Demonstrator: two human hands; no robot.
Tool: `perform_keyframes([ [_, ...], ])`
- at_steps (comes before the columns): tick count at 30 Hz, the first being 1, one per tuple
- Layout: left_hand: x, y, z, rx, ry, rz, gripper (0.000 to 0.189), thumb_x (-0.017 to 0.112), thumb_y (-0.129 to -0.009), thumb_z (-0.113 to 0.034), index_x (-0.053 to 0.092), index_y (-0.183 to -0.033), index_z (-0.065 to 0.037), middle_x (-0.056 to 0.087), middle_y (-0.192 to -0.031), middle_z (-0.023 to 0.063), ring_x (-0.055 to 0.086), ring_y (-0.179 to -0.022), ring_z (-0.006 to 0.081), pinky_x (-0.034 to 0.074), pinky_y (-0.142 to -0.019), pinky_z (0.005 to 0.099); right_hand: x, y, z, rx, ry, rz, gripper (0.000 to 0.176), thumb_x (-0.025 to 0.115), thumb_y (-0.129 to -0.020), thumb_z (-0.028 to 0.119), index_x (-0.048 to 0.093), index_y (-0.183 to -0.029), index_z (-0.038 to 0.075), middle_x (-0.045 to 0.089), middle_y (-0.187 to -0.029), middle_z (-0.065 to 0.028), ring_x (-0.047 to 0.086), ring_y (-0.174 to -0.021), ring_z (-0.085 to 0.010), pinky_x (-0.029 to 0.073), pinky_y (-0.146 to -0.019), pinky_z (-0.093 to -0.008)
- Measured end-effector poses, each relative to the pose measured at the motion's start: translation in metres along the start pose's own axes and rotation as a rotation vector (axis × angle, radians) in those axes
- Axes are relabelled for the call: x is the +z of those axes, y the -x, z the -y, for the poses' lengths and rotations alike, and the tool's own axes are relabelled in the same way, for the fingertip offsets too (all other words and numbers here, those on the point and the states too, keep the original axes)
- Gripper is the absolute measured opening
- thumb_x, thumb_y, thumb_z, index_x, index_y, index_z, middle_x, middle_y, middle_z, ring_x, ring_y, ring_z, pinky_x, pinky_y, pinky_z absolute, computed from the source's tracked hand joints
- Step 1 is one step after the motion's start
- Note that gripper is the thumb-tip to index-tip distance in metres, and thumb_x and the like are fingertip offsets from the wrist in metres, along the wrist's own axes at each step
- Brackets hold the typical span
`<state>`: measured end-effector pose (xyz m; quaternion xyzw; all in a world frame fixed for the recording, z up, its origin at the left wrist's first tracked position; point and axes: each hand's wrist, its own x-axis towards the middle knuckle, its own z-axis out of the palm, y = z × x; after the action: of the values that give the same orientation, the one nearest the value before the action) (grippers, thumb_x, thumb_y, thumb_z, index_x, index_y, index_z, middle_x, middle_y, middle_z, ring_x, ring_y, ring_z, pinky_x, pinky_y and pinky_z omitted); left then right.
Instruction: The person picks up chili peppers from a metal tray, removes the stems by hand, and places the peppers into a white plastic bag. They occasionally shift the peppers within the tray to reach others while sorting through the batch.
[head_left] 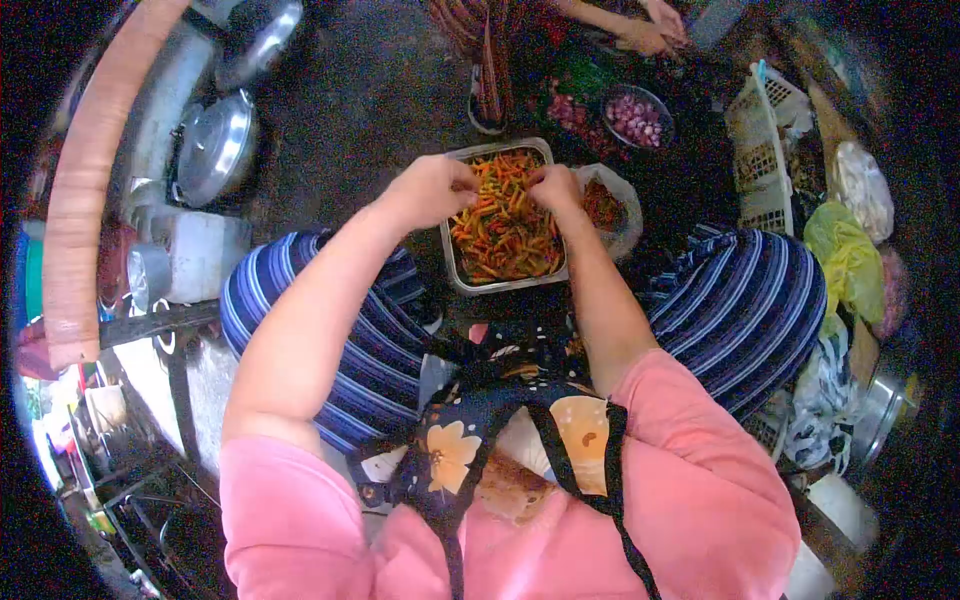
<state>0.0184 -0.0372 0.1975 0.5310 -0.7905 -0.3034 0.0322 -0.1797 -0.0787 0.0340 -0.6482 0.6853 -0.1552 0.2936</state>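
Observation:
A square metal tray [450,262] full of orange, red and green chili peppers [505,225] stands on the floor between my knees. Over its left edge reaches my left hand [432,192], its fingers curled together just above the peppers. My right hand [556,190] is at the opposite edge, thumb and fingers pinched. Whatever lies between the fingertips of either hand is too small to tell. Close to my right wrist sits a clear plastic bag [626,222] with reddish-brown bits inside, partly hidden by my forearm.
A bowl of peeled shallots [636,118] stands ahead to the right, near another person's hands [648,36]. A white plastic basket [757,150] and bags [838,250] line the right side. Lidded metal pots [215,150] are at the left.

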Motion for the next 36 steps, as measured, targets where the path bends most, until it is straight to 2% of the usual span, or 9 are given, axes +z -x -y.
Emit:
perform_keyframes([
  [2, 0.004, -0.001, 0.004, -0.015, 0.110, -0.067, 0.019, 0.063, -0.070, -0.019, 0.066, -0.082, -0.005, 0.063, -0.078, 0.0159, 0.061, -0.071, 0.0285, 0.048, -0.066, 0.0355, 0.005, -0.012, 0.005, -0.051, -0.289, -0.034, 0.019, 0.067, -0.062, 0.008, 0.065, -0.079, 0.001, 0.064, -0.075, -0.0125, 0.063, -0.070, -0.0236, 0.050, -0.061, -0.0332],
  [3, 0.003, -0.001, 0.005, -0.063, 0.115, -0.009, 0.022, 0.061, -0.078, -0.020, 0.064, -0.087, 0.000, 0.065, -0.075, 0.0104, 0.061, -0.069, 0.0181, 0.048, -0.067, 0.0327, 0.008, -0.020, 0.007, -0.101, -0.567, -0.048, 0.017, 0.067, -0.064, 0.005, 0.063, -0.080, -0.001, 0.064, -0.075, -0.0112, 0.063, -0.069, -0.0207, 0.050, -0.060, -0.0301],
  [4, 0.003, -0.001, 0.005, -0.176, 0.303, 0.039, 0.024, 0.058, -0.082, -0.023, 0.063, -0.093, -0.002, 0.064, -0.081, 0.0082, 0.060, -0.072, 0.0171, 0.047, -0.069, 0.0323, -0.013, -0.007, 0.035, 0.020, -0.991, 0.109, 0.015, 0.068, -0.068, 0.006, 0.062, -0.081, 0.001, 0.063, -0.080, -0.0090, 0.062, -0.071, -0.0214, 0.051, -0.064, -0.0298],
  [8, -0.004, 0.003, -0.006, -0.461, 0.924, -0.028, 0.033, 0.048, -0.090, -0.031, 0.053, -0.112, -0.008, 0.059, -0.100, 0.0026, 0.056, -0.085, 0.0145, 0.045, -0.075, 0.0310, -0.041, 0.022, 0.095, 0.084, -1.724, 0.225, 0.017, 0.064, -0.074, 0.002, 0.059, -0.091, 0.003, 0.062, -0.083, -0.0090, 0.062, -0.075, -0.0207, 0.052, -0.066, -0.0299],
  [11, -0.004, 0.000, 0.000, -0.346, 1.075, -0.151, 0.037, 0.045, -0.091, -0.031, 0.045, -0.120, -0.008, 0.055, -0.106, 0.0021, 0.053, -0.089, 0.0130, 0.043, -0.078, 0.0294, -0.034, 0.032, 0.111, 0.193, -1.992, 0.371, 0.014, 0.060, -0.076, 0.001, 0.058, -0.089, 0.004, 0.061, -0.087, -0.0090, 0.062, -0.080, -0.0208, 0.053, -0.072, -0.0302],
  [17, -0.008, 0.005, 0.000, -0.235, 1.111, -0.369, 0.022, 0.053, -0.087, -0.019, 0.058, -0.102, -0.004, 0.060, -0.089, 0.0009, 0.053, -0.078, 0.0103, 0.042, -0.067, 0.0249, -0.030, 0.054, 0.131, 0.156, -2.027, 0.553, 0.013, 0.056, -0.080, 0.005, 0.056, -0.093, 0.006, 0.061, -0.088, -0.0060, 0.060, -0.079, -0.0180, 0.052, -0.070, -0.0287],
  [23, -0.009, 0.003, 0.008, -0.228, 0.962, -0.476, 0.019, 0.053, -0.087, -0.018, 0.060, -0.095, -0.002, 0.059, -0.076, 0.0015, 0.050, -0.066, 0.0086, 0.039, -0.060, 0.0230, -0.050, 0.058, 0.131, 0.021, -1.508, 0.358, 0.021, 0.067, -0.074, 0.012, 0.057, -0.092, 0.006, 0.060, -0.081, -0.0029, 0.057, -0.065, -0.0135, 0.049, -0.058, -0.0269],
  [28, -0.008, 0.003, 0.006, -0.177, 0.508, -0.541, 0.021, 0.056, -0.083, -0.018, 0.062, -0.075, 0.001, 0.056, -0.058, 0.0035, 0.049, -0.053, 0.0096, 0.040, -0.050, 0.0270, -0.060, 0.054, 0.132, -0.082, -1.543, 0.250, 0.013, 0.066, -0.078, 0.016, 0.060, -0.085, 0.007, 0.060, -0.075, -0.0006, 0.055, -0.063, -0.0086, 0.045, -0.054, -0.0230],
  [36, -0.008, 0.004, -0.008, -0.101, 0.606, -0.505, 0.018, 0.054, -0.084, -0.015, 0.060, -0.076, 0.000, 0.055, -0.060, 0.0010, 0.047, -0.053, 0.0075, 0.037, -0.049, 0.0236, -0.045, 0.040, 0.118, 0.093, -1.941, 0.534, 0.018, 0.057, -0.084, 0.024, 0.058, -0.089, 0.006, 0.061, -0.077, -0.0043, 0.057, -0.064, -0.0123, 0.047, -0.055, -0.0244],
])
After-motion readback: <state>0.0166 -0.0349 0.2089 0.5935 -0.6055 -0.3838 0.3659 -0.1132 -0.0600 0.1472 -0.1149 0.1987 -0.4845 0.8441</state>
